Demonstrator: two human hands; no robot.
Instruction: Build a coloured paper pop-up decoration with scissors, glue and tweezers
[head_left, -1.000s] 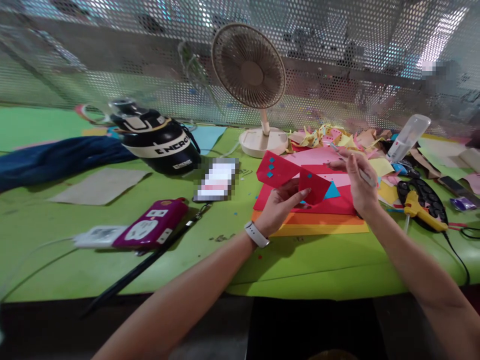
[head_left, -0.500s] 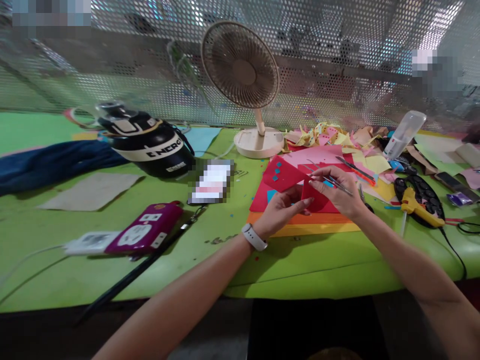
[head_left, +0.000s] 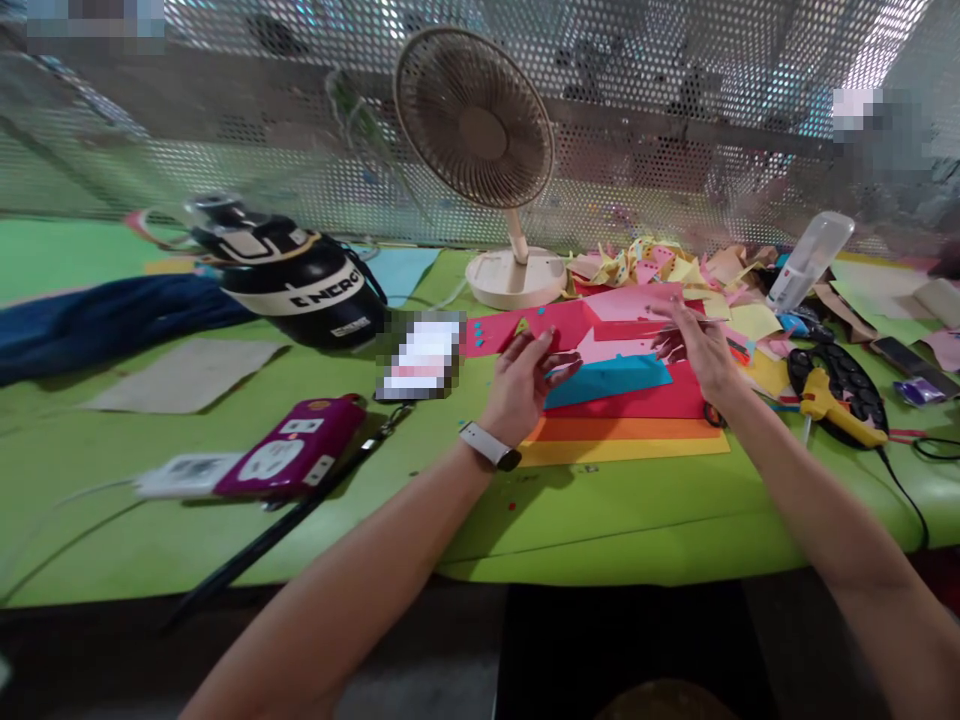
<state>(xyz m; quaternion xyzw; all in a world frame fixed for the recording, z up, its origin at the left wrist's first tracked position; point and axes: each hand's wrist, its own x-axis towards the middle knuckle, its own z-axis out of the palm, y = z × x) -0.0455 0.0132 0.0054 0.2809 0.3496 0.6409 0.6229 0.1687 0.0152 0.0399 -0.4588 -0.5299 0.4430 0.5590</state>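
My left hand (head_left: 519,385) has its fingers apart over a folded red paper piece (head_left: 574,322) dotted with small blue diamonds and a green bit. Whether its fingertips touch that paper, I cannot tell. On the right, my right hand (head_left: 703,350) has slim metal tweezers (head_left: 701,322) between its fingers, partly hidden, near the red piece's right end. Between the hands lies a blue paper strip (head_left: 611,381) on a red sheet (head_left: 637,404). Orange (head_left: 630,429) and yellow sheets (head_left: 630,451) show beneath, toward the table edge.
A fan (head_left: 517,280) stands behind the papers, with paper scraps (head_left: 645,265) beside it. Rightward are a clear bottle (head_left: 814,260) and a yellow glue gun (head_left: 836,410). Leftward sit a phone (head_left: 424,355), a purple power strip (head_left: 289,450) and a black jug (head_left: 300,290).
The red piece went from being held up between both hands to lying opened out farther back and left. My left hand's fingers spread; my right hand moved up and away from it.
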